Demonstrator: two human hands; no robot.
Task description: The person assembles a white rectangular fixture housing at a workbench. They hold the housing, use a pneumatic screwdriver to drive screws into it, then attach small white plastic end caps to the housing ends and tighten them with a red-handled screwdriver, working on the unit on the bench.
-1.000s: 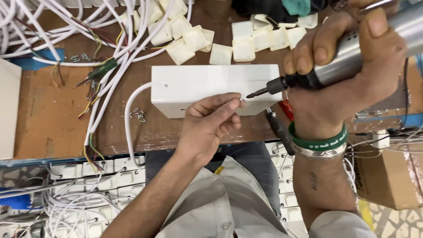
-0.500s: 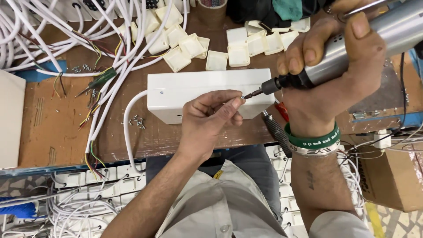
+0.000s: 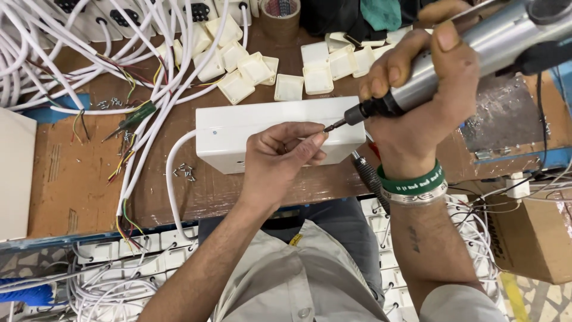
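Note:
A white rectangular plastic box (image 3: 238, 128) with a white cable lies on the wooden workbench (image 3: 77, 173). My left hand (image 3: 280, 158) rests on the box's near side, thumb and forefinger pinched together at the driver's tip, perhaps on a screw too small to make out. My right hand (image 3: 423, 95) grips a silver electric screwdriver (image 3: 471, 50) slanting down to the left, its dark bit (image 3: 335, 124) touching my left fingertips over the box. Green and silver bangles sit on my right wrist.
Several small white plastic covers (image 3: 310, 65) lie behind the box. Bundles of white cables (image 3: 89, 53) with coloured wire ends fill the left. A green-handled screwdriver (image 3: 134, 116), loose screws (image 3: 186, 173), a tape roll (image 3: 280, 12) and a cardboard box (image 3: 536, 238) are nearby.
The screwdriver's bit has come down and left to meet my left fingertips. The view has shifted slightly; the box stays in place.

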